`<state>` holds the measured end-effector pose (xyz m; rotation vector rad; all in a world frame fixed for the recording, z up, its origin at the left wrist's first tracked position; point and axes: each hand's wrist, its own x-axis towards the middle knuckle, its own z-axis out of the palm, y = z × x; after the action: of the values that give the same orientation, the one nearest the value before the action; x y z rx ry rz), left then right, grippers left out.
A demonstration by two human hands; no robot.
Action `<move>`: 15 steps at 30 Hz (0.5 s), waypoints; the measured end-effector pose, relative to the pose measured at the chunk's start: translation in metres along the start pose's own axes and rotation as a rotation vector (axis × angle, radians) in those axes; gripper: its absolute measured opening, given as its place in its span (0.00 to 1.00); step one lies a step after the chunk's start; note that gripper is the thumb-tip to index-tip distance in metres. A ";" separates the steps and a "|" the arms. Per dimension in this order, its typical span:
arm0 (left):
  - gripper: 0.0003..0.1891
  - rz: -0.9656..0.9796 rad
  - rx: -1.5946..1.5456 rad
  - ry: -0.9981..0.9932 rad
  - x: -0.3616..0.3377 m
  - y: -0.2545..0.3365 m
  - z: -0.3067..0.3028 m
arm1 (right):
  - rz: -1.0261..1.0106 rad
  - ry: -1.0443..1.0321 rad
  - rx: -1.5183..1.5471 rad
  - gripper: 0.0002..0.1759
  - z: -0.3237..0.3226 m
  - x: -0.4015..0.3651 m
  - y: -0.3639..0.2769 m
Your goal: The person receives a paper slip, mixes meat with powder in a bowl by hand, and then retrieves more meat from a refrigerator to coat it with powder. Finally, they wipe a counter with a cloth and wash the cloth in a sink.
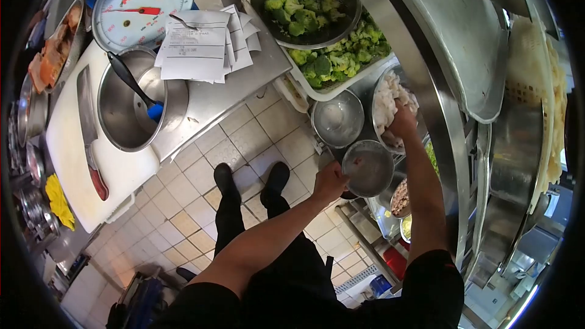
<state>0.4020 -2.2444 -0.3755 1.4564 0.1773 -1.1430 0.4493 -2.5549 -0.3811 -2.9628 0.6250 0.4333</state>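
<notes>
Left hand (331, 183): fingers closed on the edge of a small metal bowl (368, 169), which extends to the right of the knuckles; a pinkish fleck shows inside. Right hand (402, 123): sunk in pale, wet-looking meat pieces (390, 99); fingertips hidden, so whether they are open or gripping cannot be told. Large bowl (375, 129): around the right fingers, holding the pieces. Second metal bowl (338, 119): beyond the left fingers, beside the small bowl. Broccoli (341, 64): farther out from both sets of fingers, in a white tray (342, 90). Bowl of brownish bits (400, 200): nearer the body than the right fingers, by the forearm. Steel rail (426, 61): to the right of the right fingers. Handling, left: a firm hold low on the outer wall, palm partly beneath, would probably resist tipping better than a pinch at the rim; level, and close to the large bowl, is the sound position. Handling, right: pieces this slick would likely slip from a tight squeeze; a cupped palm with fingers together underneath should carry them better, in modest portions. Drips: best let fall within the large bowl, apart from the broccoli. Risks: loose pieces sliding over the rim to the tiled floor (250, 140); the right forearm brushing the rail or the brownish bits.
</notes>
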 end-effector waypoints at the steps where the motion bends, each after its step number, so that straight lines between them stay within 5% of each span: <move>1: 0.10 0.014 -0.009 -0.004 0.000 -0.001 0.000 | 0.091 0.029 0.030 0.46 -0.008 0.001 -0.007; 4: 0.10 0.049 -0.034 0.001 -0.003 0.001 -0.004 | 0.109 0.030 0.160 0.41 -0.009 0.012 0.007; 6: 0.10 0.056 -0.041 -0.001 -0.005 -0.006 -0.010 | 0.053 0.257 0.135 0.38 0.037 0.022 0.065; 7: 0.10 0.067 -0.061 0.000 -0.001 -0.019 -0.011 | 0.270 0.091 0.502 0.39 -0.015 0.001 0.015; 8: 0.10 0.075 -0.079 -0.003 -0.002 -0.026 -0.011 | 0.279 0.093 0.497 0.39 -0.025 -0.004 0.018; 11: 0.10 0.066 -0.104 -0.005 -0.014 -0.018 -0.012 | 0.071 -0.043 1.030 0.43 -0.049 -0.006 0.024; 15: 0.10 0.113 -0.047 -0.029 -0.019 -0.009 -0.011 | 0.034 -0.064 1.089 0.43 -0.070 -0.012 0.015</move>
<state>0.3919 -2.2238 -0.3708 1.3900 0.1001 -1.0609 0.4511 -2.5737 -0.3107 -1.8970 0.6234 0.1074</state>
